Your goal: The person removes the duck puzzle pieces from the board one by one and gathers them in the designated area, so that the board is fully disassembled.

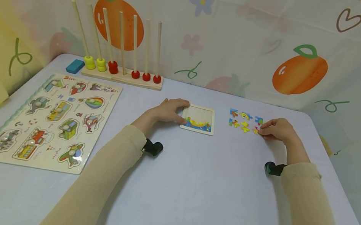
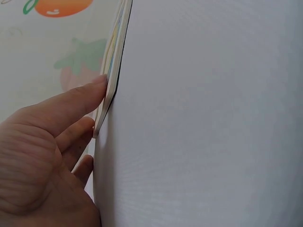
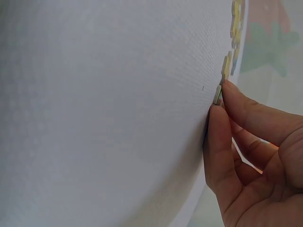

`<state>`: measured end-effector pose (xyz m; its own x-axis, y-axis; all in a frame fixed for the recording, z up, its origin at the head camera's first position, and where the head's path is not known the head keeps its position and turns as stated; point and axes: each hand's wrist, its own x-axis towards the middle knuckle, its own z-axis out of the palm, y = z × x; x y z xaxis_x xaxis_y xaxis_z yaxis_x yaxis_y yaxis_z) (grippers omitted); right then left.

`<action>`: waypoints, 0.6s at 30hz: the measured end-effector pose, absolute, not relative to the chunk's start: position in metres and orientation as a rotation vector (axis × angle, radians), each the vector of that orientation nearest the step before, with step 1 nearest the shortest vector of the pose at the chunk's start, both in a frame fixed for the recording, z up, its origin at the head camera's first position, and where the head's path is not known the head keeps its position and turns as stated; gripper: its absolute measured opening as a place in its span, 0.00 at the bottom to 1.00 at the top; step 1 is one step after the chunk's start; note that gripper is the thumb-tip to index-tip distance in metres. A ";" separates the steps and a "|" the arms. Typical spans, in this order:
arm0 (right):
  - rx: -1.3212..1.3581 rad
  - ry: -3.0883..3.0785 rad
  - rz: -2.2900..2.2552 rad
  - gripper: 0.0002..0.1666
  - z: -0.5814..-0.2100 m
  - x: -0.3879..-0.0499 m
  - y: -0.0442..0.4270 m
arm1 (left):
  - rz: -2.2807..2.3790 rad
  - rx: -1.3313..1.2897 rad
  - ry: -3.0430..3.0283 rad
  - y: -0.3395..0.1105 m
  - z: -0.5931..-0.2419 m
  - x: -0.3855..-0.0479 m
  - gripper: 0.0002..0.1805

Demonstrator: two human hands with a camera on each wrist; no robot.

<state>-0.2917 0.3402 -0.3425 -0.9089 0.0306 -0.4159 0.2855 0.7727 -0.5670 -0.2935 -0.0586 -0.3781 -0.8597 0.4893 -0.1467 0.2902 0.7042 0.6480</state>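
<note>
A small square puzzle tray (image 1: 196, 131) lies on the table, with blue and yellow pieces along its lower part and bare wood above. My left hand (image 1: 168, 111) holds it by the left side, thumb on the lower left corner and a finger at the upper left. The left wrist view shows the thumb (image 2: 71, 106) against the tray's edge (image 2: 111, 90). To the right, several loose jigsaw pieces (image 1: 245, 127) lie in two rows. At their right end my right hand (image 1: 279, 130) pinches a jigsaw piece (image 3: 218, 95) between thumb and finger, low over the table.
A peg board of vehicles (image 1: 55, 118) lies at the left. Behind it stand a wooden rod stand (image 1: 122, 78) with red and yellow beads and a blue block (image 1: 75, 66). A fruit-patterned cloth (image 1: 218, 37) hangs along the table's back edge.
</note>
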 end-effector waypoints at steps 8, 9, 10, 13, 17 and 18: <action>0.225 2.594 -0.928 0.27 -0.343 -0.291 0.341 | 0.931 0.606 2.595 -0.059 -0.378 -0.295 0.41; 0.221 2.599 -0.932 0.27 -0.343 -0.291 0.341 | 0.935 0.606 2.593 -0.059 -0.378 -0.295 0.41; 0.219 2.604 -0.936 0.27 -0.343 -0.291 0.342 | 0.937 0.605 2.592 -0.059 -0.378 -0.295 0.41; 0.224 2.627 -0.958 0.26 -0.344 -0.291 0.342 | 0.947 0.598 2.585 -0.059 -0.379 -0.295 0.41; 0.230 2.670 -0.991 0.25 -0.342 -0.293 0.340 | 0.951 0.593 2.581 -0.059 -0.379 -0.295 0.41; 0.231 2.678 -1.001 0.25 -0.341 -0.294 0.340 | 0.952 0.592 2.579 -0.059 -0.379 -0.295 0.42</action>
<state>-0.2939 0.3396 -0.3411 -0.9503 0.0532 -0.3068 0.2414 0.7483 -0.6179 -0.2951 -0.0589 -0.3790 -0.8600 0.4852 -0.1579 0.2663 0.6907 0.6723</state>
